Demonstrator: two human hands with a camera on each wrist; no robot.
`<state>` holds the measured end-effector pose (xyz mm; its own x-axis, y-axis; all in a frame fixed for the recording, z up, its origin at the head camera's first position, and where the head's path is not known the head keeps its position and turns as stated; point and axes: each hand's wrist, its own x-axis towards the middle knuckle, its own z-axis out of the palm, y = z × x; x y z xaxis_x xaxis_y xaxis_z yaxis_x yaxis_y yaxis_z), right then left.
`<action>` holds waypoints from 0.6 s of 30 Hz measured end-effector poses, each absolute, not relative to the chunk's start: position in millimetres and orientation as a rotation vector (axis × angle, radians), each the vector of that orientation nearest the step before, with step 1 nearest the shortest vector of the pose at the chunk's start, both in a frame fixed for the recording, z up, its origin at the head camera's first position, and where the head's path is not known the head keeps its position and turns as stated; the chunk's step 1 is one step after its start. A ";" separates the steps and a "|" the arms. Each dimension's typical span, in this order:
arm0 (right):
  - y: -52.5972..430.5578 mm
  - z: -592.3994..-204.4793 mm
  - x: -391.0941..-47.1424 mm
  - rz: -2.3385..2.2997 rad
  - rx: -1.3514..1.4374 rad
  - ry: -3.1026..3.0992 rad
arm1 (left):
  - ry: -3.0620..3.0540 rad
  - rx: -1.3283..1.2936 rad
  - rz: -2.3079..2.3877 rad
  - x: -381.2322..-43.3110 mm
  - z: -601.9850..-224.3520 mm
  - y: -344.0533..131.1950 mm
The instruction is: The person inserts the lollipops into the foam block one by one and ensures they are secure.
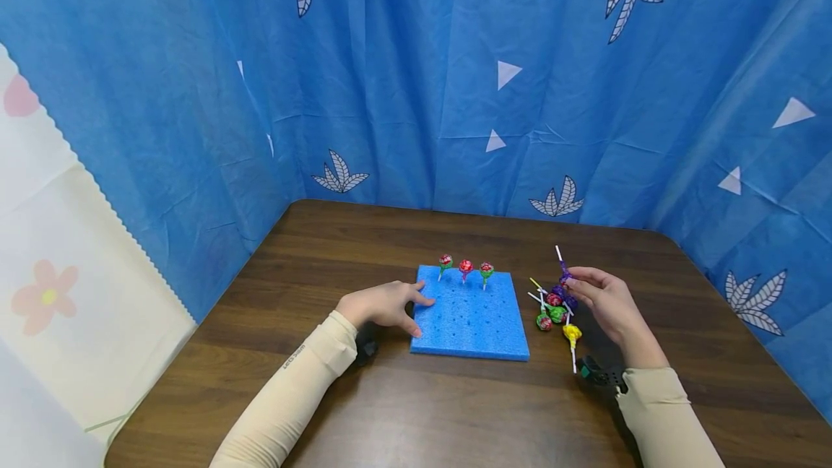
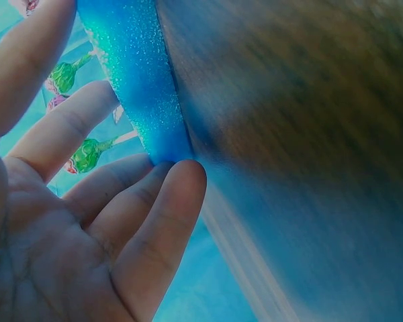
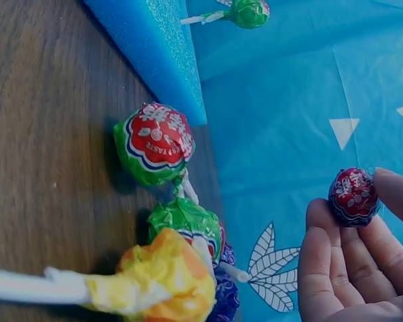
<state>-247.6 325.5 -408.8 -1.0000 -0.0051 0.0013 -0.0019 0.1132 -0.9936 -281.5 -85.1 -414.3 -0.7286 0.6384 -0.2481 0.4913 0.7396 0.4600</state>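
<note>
A blue foam board point(image 1: 471, 323) with small holes lies on the table. Three wrapped lollipops stand in its far row: one at left point(image 1: 445, 261), a red one point(image 1: 466, 266) in the middle, one with a green wrapper point(image 1: 486, 270) at right. My left hand point(image 1: 383, 303) rests on the board's left edge, fingers spread; the left wrist view shows fingertips along the foam's side point(image 2: 138, 74). Between thumb and fingers my right hand point(image 1: 607, 302) pinches a purple-and-red lollipop point(image 3: 354, 196) by its candy, over the lollipop pile. Its white stick point(image 1: 558, 253) points up.
Right of the board lies a loose pile of lollipops, among them green ones point(image 1: 543, 321) and a purple one point(image 1: 570, 302). A yellow lollipop point(image 1: 573, 334) lies nearest me, stick toward me. A blue curtain point(image 1: 403, 92) hangs behind the wooden table point(image 1: 455, 410).
</note>
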 end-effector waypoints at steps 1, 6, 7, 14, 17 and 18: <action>325.0 -409.6 -247.7 -2.126 -0.019 2.314 | 2.548 0.867 0.518 -281.4 -414.3 -85.0; 321.9 -411.7 -248.1 -2.244 -0.068 2.209 | 2.545 0.869 0.529 -281.6 -414.2 -84.6; 321.5 -411.9 -248.1 -2.248 -0.073 2.200 | 2.544 0.870 0.531 -281.6 -414.3 -84.6; 317.3 -413.5 -249.8 -2.299 -0.158 2.129 | 2.540 0.861 0.542 -280.7 -413.8 -84.8; 314.7 -413.5 -250.0 -2.318 -0.214 2.100 | 2.538 0.863 0.546 -280.3 -413.5 -85.0; 313.9 -413.3 -250.1 -2.316 -0.228 2.099 | 2.538 0.865 0.545 -280.2 -413.3 -85.0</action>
<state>-250.1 313.9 -413.3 -0.9894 -0.1033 0.1020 -0.0914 -0.1026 -0.9905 -280.2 -85.0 -413.3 -0.7273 0.6411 -0.2452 0.4840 0.7323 0.4790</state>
